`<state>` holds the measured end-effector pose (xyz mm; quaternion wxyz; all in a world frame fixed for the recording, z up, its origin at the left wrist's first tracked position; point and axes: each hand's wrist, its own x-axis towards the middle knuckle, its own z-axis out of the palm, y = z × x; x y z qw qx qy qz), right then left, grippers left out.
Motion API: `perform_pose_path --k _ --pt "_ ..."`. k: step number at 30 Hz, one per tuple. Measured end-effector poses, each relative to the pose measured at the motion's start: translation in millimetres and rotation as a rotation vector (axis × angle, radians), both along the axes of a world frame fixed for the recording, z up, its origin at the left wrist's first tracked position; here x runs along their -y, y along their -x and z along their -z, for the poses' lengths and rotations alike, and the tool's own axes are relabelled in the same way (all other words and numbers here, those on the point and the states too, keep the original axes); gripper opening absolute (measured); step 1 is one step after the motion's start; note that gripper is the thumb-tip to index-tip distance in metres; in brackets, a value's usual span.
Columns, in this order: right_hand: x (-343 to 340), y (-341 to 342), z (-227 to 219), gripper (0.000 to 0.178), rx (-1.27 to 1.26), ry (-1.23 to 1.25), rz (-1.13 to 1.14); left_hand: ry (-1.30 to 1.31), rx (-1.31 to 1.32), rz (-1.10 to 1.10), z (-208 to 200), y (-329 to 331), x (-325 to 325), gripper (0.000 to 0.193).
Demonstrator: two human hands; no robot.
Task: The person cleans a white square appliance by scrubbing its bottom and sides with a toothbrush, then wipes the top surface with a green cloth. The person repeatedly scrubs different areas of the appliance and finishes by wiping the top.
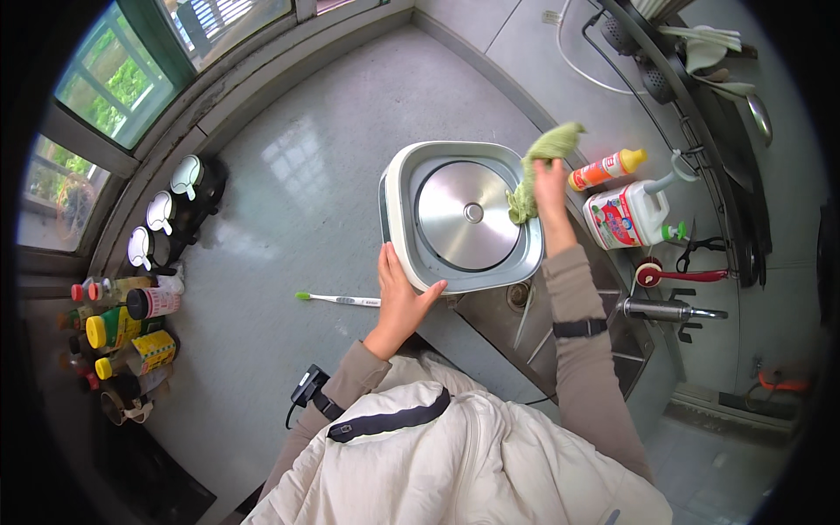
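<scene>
A white, rounded-square kitchen appliance (pixel 402 175), with the look of a rice cooker, stands in the middle of the counter. Inside its grey rim lies a round, shiny metal plate (pixel 446 223) with a small knob at its centre. My left hand (pixel 402 297) rests against the appliance's near left corner, thumb spread from the fingers. In my right hand (pixel 550 188) is a bunched green cloth (pixel 549 144), whose lower end touches the right side of the rim. A toothbrush (pixel 341 300) with green bristles lies beside my left hand.
Right of the appliance are a sink (pixel 490 315) with a faucet (pixel 669 310), an orange bottle (pixel 604 170), a white jug (pixel 621 217), scissors (pixel 697 252) and a red-handled brush (pixel 682 276). A utensil rack (pixel 674 105) stands behind. Seasoning bottles (pixel 131 331) and white-handled black pots (pixel 188 197) line the left.
</scene>
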<state>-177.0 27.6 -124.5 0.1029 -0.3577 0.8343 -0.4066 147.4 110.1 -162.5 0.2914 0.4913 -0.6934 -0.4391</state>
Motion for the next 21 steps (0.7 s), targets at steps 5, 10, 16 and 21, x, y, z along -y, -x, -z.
perform_pose_path --k 5,10,16,21 --pt "46 -41 58 0.034 -0.397 -0.098 -0.192 -0.002 -0.037 0.001 20 2 -2 0.105" --pt "77 -149 55 0.037 -0.117 0.045 -0.491 -0.012 -0.07 0.012 20 2 5 0.107" --pt "13 -195 27 0.038 -0.138 -0.007 -0.865 -0.012 -0.115 0.072 30 -3 8 0.111" --pt "-60 -208 1 0.037 -0.008 -0.165 -0.917 -0.202 -0.247 0.237 39 -18 22 0.107"
